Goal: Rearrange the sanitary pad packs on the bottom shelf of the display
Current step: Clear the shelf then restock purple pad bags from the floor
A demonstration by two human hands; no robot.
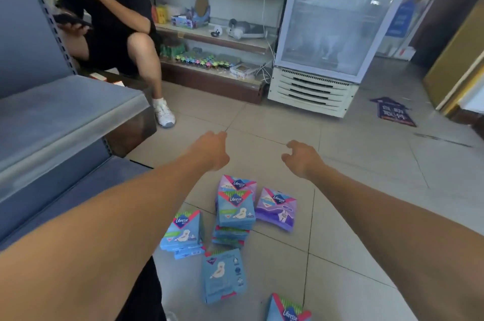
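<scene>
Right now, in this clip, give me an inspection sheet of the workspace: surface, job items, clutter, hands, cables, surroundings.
Surface: tiled floor; bottom shelf at left looks bare.
Job's things: blue pad packs in a leaning stack, a smaller pile, one single pack, one cut off at the frame edge; purple pack beside the stack.
Clutter: nothing seen.
Hands: left hand and right hand both empty, above the packs.
Cables: white cords beside the fridge.
Surroundings: glass-door fridge, seated person, floor sticker.

Single head-worn wide-angle view, facing forward and down. Both forearms reach in from bottom corners toward frame centre. Tiled floor [340, 216] close below, filling lower half; grey display shelf [52, 116] near, at left edge; glass-door fridge [330, 32] farther off, upper right. No second view.
</scene>
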